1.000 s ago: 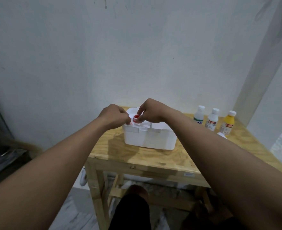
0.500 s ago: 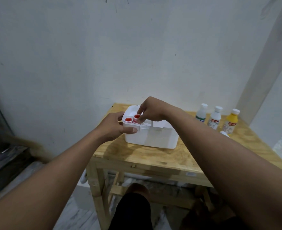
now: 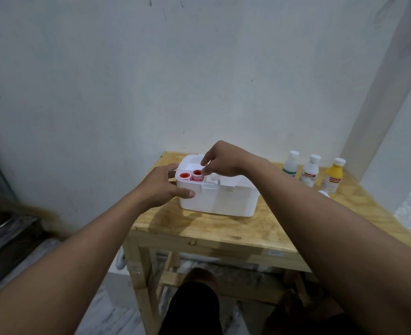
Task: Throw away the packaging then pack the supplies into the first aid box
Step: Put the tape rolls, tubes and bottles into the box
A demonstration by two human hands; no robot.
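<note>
The white first aid box is placed on the wooden table, closer to the table's left edge than to its right one, and its lid is not seen on it. The left end of the box is gripped by the left hand: the thumb is pressed on the front wall and the fingers are wrapped around the left corner. In the left compartment of the box two red-capped tape rolls are standing upright, side by side and touching. The right hand is held over the box, and its fingertips are pinched at the top of the right roll; whether the roll is really grasped cannot be told. To the right of the box, well apart from it, three bottles are lined up near the wall, two white and one yellow. A free strip of table is left between the box and the front edge.
</note>
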